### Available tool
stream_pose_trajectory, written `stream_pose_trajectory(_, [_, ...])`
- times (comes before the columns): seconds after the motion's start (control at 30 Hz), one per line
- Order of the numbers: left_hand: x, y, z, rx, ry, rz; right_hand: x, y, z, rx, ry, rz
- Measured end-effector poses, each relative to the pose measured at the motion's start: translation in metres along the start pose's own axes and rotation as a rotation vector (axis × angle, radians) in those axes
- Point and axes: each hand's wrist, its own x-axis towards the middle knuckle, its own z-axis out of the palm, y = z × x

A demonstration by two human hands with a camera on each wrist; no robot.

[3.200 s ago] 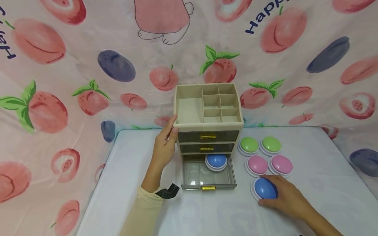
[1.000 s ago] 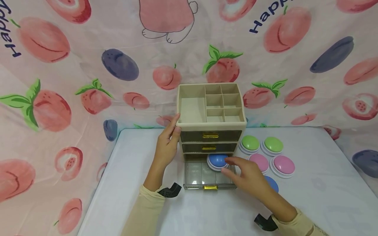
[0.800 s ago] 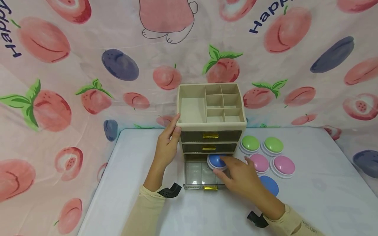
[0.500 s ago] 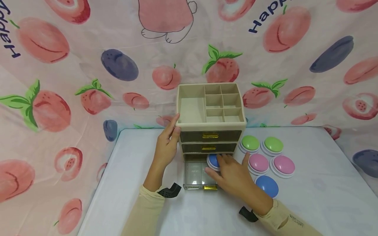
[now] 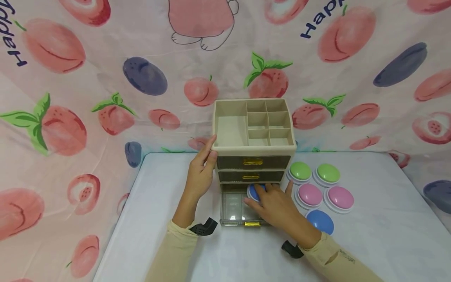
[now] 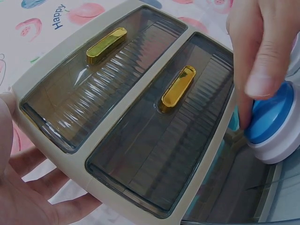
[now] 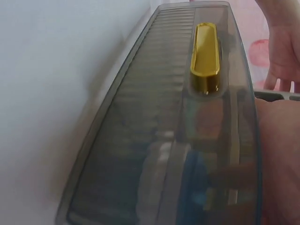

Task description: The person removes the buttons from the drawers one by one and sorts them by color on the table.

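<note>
My left hand (image 5: 199,178) rests along the left side of a cream desktop drawer organizer (image 5: 253,150), its thumb at the front corner and its fingers extended on the side in the left wrist view. The smoky, see-through bottom drawer (image 5: 230,213) is pulled out. Inside its right half sits a blue dome button (image 5: 252,192) on a white base. My right hand (image 5: 276,205) reaches over that button from the right, thumb and fingers around the blue dome (image 6: 272,119), hiding most of it in the head view. Through the drawer front, the right wrist view shows it only dimly.
Right of the organizer stand two green buttons (image 5: 300,171), two pink buttons (image 5: 310,194) and another blue button (image 5: 320,221). The two upper drawers (image 5: 253,161) are closed. A fruit-print cloth (image 5: 151,43) hangs behind the white table (image 5: 158,172).
My right hand has left the blue button on the table and moved left into the drawer, onto the blue button there. My left hand has stayed on the organizer.
</note>
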Motion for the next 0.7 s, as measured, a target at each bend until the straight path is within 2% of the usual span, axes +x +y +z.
stream_pose_trajectory(0.2, [0.0,0.0,0.0,0.017,0.0,0.001,-0.002,0.009,-0.002,0.018,0.062,-0.102])
stream_pose_trajectory(0.33, [0.0,0.001,0.0,0.013,0.001,-0.007,-0.003,0.012,-0.004,0.083,0.026,-0.139])
stream_pose_trajectory(0.53, [0.0,0.001,0.001,0.01,0.001,-0.016,-0.002,0.012,0.001,0.167,-0.058,-0.097])
stream_pose_trajectory(0.7, [0.0,0.001,0.001,0.009,0.003,-0.013,0.0,0.01,0.003,0.143,-0.085,-0.049])
